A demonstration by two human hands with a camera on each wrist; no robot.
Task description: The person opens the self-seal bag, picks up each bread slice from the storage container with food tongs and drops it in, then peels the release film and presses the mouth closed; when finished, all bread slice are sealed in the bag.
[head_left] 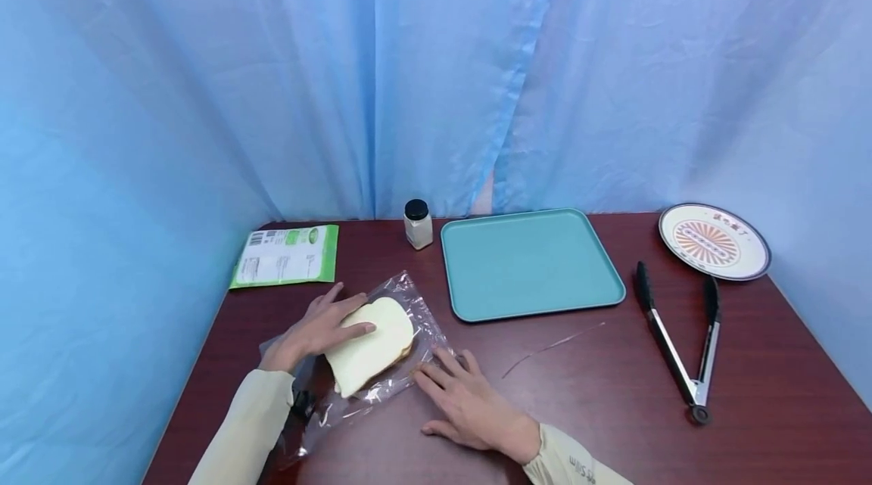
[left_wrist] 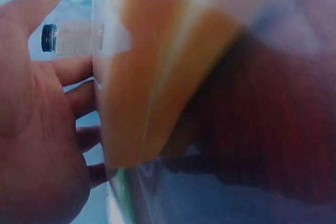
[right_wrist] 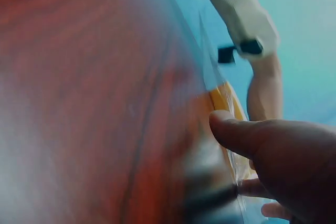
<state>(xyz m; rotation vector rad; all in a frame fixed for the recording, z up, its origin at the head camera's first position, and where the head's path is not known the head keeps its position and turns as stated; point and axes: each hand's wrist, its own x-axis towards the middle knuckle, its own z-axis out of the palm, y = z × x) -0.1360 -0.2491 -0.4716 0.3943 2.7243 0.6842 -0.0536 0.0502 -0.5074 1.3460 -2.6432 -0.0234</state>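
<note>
A stack of white bread slices [head_left: 373, 341] with a brown crust lies at the left of the table. Clear plastic bag film [head_left: 431, 318] spreads around it and crosses in front of the crust in the left wrist view. My left hand [head_left: 325, 327] rests on the bread's left side, its fingers spread over the top. At the bag's right edge is my right hand [head_left: 470, 402], palm down, fingertips touching the plastic. In the right wrist view, its thumb [right_wrist: 231, 129] sticks out apart from the fingers, close to the bag.
Behind the bread stand a green-and-white packet [head_left: 286, 256] and a black-capped jar [head_left: 418, 226]. A teal tray [head_left: 531, 264] lies at the back middle. Open tongs [head_left: 674, 356] and a patterned plate [head_left: 711, 240] are at the right. A thin strip [head_left: 553, 349] lies before the tray.
</note>
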